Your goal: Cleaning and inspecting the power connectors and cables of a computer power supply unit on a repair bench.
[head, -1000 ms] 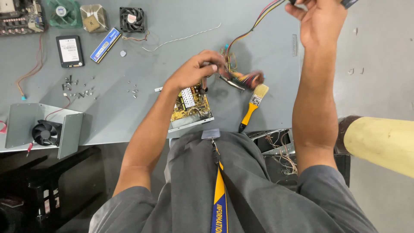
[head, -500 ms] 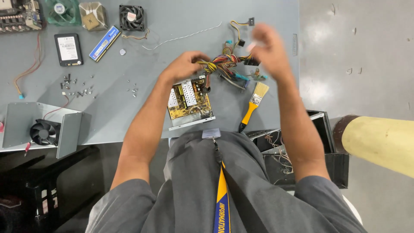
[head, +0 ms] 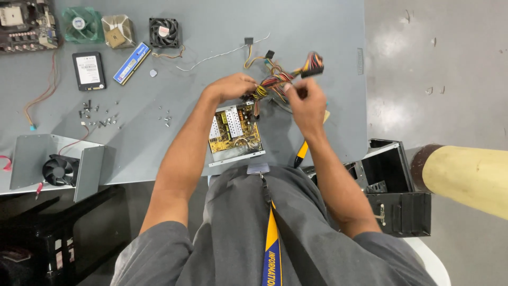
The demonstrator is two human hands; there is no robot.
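At the far left edge of the grey table (head: 317, 32), a folded grey sheet-metal cover with a small black fan (head: 58, 168) is seen, with small loose screws (head: 100, 119) scattered above it. Further back, a black rectangular drive (head: 88, 70), a blue memory stick (head: 132, 63) and a square black cooling fan (head: 163, 32) are laid out. Near the table's middle, an opened power-supply circuit board in a shallow metal tray (head: 234, 133) is placed just before the person. Right above it, the left hand (head: 231, 87) is closed around a bundle of multicoloured wires with black connectors (head: 280, 77), and the right hand (head: 306, 100) is pinched on the same bundle. A yellow-handled brush (head: 302, 152) is partly hidden under the right forearm. On the floor at right, a black metal case (head: 394, 193) is stood open.
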